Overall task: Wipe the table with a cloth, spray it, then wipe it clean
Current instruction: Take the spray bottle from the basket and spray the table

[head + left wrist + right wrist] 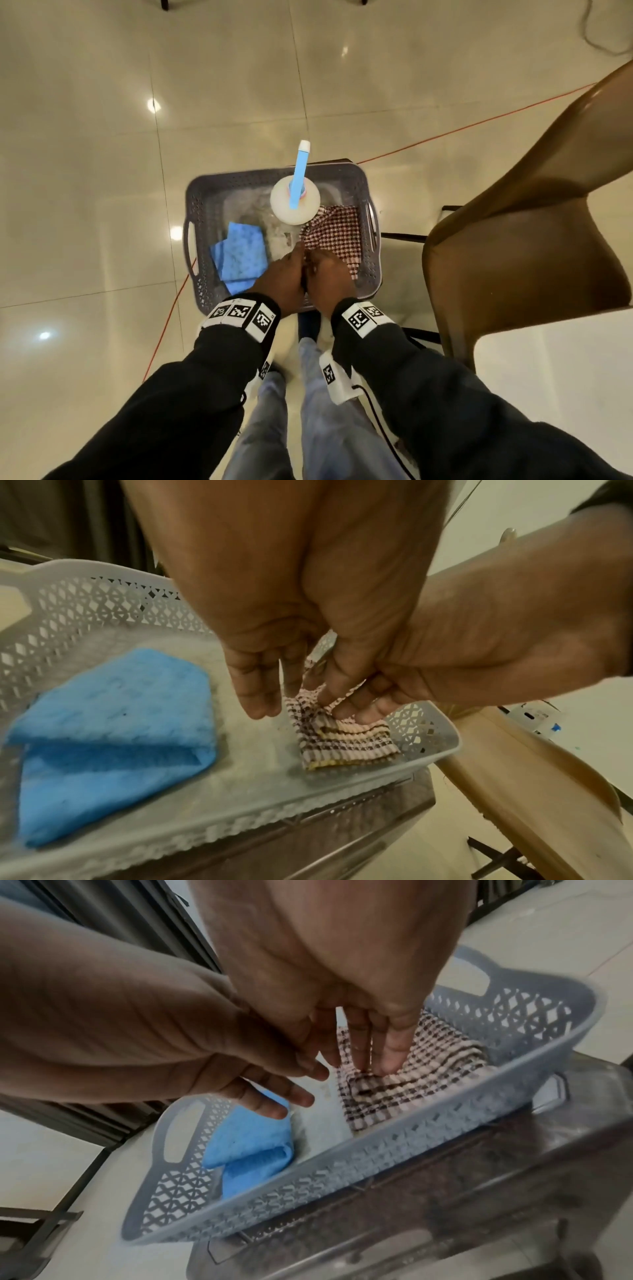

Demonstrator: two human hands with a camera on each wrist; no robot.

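A grey perforated basket (205,181) holds a folded blue cloth (239,255) on its left, a brown-and-white checked cloth (335,233) on its right and a white spray bottle (295,200) with a blue nozzle at the back. Both hands reach into it side by side. My right hand (356,707) pinches a raised fold of the checked cloth (342,742), fingertips (377,1066) on the fabric. My left hand (291,1093) hangs just left of it, between the two cloths, fingers loose and holding nothing. The blue cloth (253,1139) lies untouched.
The basket (342,1156) sits on a dark stool (445,1191) over a glossy tiled floor. A brown plastic chair (531,222) stands close on the right, with the corner of a white table (565,377) in front of it. An orange cable (479,125) crosses the floor.
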